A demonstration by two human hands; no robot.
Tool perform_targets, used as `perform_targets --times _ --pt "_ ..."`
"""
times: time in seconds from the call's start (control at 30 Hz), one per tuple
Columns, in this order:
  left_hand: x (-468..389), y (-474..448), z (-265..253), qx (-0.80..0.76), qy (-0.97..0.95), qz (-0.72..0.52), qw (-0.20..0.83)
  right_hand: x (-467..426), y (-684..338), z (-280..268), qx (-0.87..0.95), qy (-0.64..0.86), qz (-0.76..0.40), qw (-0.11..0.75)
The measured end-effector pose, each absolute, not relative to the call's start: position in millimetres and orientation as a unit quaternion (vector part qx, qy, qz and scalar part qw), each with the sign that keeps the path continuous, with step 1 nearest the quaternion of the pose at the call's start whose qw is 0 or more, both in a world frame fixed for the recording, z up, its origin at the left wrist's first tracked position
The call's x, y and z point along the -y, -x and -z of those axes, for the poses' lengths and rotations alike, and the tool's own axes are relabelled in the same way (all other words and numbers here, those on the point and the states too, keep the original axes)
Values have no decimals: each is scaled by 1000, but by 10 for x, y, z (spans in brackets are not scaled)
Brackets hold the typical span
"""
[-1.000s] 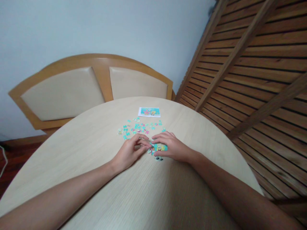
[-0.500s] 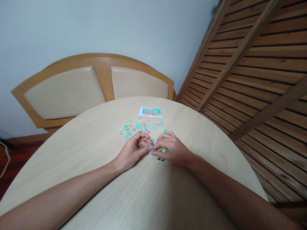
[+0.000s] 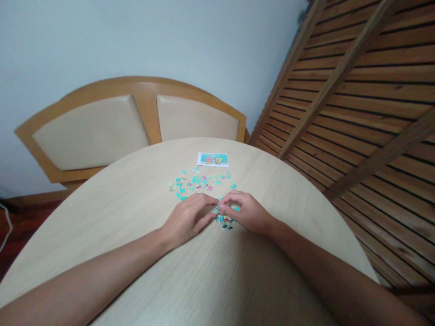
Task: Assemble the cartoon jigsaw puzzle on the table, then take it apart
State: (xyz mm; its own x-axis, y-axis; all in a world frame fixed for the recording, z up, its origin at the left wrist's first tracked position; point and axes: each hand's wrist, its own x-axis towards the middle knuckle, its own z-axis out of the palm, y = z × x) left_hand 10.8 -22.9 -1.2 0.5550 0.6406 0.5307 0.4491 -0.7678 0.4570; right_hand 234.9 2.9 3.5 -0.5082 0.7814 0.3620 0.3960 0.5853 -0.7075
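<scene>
A partly joined jigsaw puzzle [image 3: 226, 220] with a yellow cartoon figure lies flat on the table, half covered by my fingers. My left hand [image 3: 190, 215] rests at its left edge, thumb and forefinger stretched out and apart, the tips touching the pieces there. From the right, my right hand [image 3: 249, 210] reaches over the puzzle's upper part, its thumb and fingertips pinched on a small puzzle piece [image 3: 217, 208] at the upper left. Just beyond both hands, several loose puzzle pieces [image 3: 195, 180] in turquoise, pink and white lie scattered.
A picture card [image 3: 213, 159] showing cartoon figures lies behind the loose pieces. The round pale wooden table [image 3: 136, 276] fills the foreground. A padded bench back [image 3: 91, 131] stands against the wall, and a slatted wooden screen [image 3: 356, 113] rises at the right.
My left hand's fingers have straightened and spread from their curled pinch, moving back to the puzzle's left edge. My right hand has shifted slightly, uncovering more of the yellow figure.
</scene>
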Motion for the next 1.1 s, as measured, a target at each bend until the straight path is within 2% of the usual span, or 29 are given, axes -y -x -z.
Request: perform_targets --times 0.13,0.3,0.43,0.63,1.1 --pt "217 -80 11 -297 -888 -339 93 -11 -2335 -29 803 370 -324 337" --pt "212 -76 9 -297 -895 -318 92 -13 -2331 -8 799 373 -346 321" --pt "214 -81 17 -306 -891 -314 115 -47 -2403 -43 835 352 -293 305" --pt "208 -67 56 -314 -883 -305 172 -91 -2575 -74 910 299 -191 212" --pt "204 -85 58 -310 -892 -264 194 -102 -2593 -23 919 298 -190 173"
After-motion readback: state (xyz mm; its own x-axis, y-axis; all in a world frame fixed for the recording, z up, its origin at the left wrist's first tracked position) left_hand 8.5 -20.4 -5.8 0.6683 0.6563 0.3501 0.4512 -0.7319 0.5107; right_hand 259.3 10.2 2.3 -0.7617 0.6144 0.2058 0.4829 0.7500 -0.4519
